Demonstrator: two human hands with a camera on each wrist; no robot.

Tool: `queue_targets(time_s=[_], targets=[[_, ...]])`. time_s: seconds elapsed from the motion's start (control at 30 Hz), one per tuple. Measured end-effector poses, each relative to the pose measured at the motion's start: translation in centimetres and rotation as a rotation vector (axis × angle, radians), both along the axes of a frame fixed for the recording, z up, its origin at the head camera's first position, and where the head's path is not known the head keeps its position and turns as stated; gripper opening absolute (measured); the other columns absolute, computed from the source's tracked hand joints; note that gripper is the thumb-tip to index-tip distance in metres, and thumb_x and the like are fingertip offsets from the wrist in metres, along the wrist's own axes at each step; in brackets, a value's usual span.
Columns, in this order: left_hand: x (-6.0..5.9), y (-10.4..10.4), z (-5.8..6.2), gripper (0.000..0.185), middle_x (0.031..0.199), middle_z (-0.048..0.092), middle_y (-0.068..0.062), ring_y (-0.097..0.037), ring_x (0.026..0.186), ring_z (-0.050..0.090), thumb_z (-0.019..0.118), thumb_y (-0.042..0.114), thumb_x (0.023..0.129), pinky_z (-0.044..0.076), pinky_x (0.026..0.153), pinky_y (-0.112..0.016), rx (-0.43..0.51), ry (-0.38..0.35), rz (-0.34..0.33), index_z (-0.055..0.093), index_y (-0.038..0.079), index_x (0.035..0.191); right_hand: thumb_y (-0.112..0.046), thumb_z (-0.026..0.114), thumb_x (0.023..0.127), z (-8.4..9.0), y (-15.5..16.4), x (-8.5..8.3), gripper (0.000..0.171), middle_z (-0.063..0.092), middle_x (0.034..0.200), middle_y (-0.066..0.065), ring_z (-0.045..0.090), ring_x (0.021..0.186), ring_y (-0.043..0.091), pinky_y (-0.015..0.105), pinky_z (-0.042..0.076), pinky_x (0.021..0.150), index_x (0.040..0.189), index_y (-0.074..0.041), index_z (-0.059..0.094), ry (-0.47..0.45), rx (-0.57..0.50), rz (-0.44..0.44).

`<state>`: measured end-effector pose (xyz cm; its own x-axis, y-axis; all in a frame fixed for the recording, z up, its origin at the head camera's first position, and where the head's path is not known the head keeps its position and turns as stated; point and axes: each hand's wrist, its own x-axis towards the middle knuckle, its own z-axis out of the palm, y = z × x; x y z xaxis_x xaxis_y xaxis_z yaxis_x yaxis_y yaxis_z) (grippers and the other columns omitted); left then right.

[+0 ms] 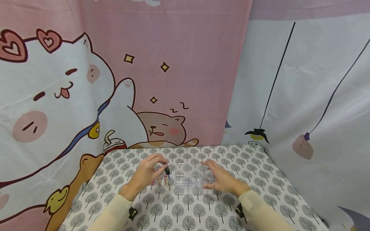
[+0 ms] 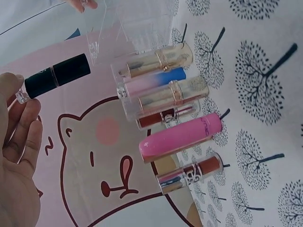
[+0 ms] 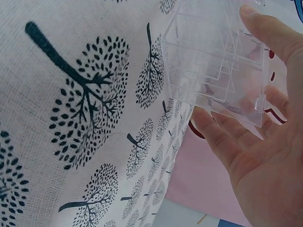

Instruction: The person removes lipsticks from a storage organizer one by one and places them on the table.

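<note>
Left hand (image 1: 145, 175) pinches black lipstick (image 2: 57, 74); right hand (image 1: 221, 179) steadies clear organizer (image 1: 192, 178).

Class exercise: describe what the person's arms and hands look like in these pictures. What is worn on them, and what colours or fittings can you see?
Both arms wear long, pale cream sleeves that end at the wrists. A small black device is strapped under each forearm near the cuff. The left hand and right hand are bare, with no gloves. No rings or watch can be made out.

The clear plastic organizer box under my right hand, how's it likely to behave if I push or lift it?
The clear organizer box looks rigid, with thin walls and dividers, so it likely keeps its shape. It appears empty, so it is probably light and may slide easily on the tablecloth. The right hand steadying it seems sensible; smooth plastic might be slippery.
</note>
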<state>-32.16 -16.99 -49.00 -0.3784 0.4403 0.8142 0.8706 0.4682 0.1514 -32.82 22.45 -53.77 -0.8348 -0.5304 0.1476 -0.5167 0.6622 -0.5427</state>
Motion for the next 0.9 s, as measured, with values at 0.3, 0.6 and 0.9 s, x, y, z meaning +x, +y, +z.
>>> queue_targets(time_s=[0.3,0.6,0.9], targets=[[0.0,-1.1,0.1,0.03,0.113,0.084,-0.007,-0.023,0.094,0.082,0.097,-0.007,0.088,0.063,0.075,-0.009,0.021,-0.014,0.02,0.085,0.007,0.112,-0.045,0.096,0.095,0.2,0.0,-0.1,0.107,0.044,0.184,0.009,0.06,0.158,0.044,0.074,0.053,0.129,0.181,-0.025,0.036,-0.003,-0.004,0.0],[0.0,-2.5,-0.1,0.035,0.113,0.085,-0.005,-0.021,0.098,0.083,0.097,-0.008,0.086,0.069,0.095,-0.019,0.044,0.005,0.04,0.085,0.009,0.113,-0.045,0.096,0.095,0.3,0.0,0.0,0.106,0.044,0.184,0.012,0.06,0.157,0.046,0.076,0.053,0.128,0.181,-0.024,0.036,-0.001,-0.004,0.0],[0.2,-3.7,-0.1,0.032,0.11,0.084,-0.004,-0.021,0.095,0.083,0.098,-0.007,0.086,0.069,0.094,-0.019,0.047,-0.002,0.097,0.085,0.008,0.111,-0.048,0.095,0.095,0.1,-0.1,-0.1,0.107,0.044,0.183,0.012,0.061,0.157,0.044,0.073,0.055,0.128,0.181,-0.023,0.036,0.014,0.011,0.003]])
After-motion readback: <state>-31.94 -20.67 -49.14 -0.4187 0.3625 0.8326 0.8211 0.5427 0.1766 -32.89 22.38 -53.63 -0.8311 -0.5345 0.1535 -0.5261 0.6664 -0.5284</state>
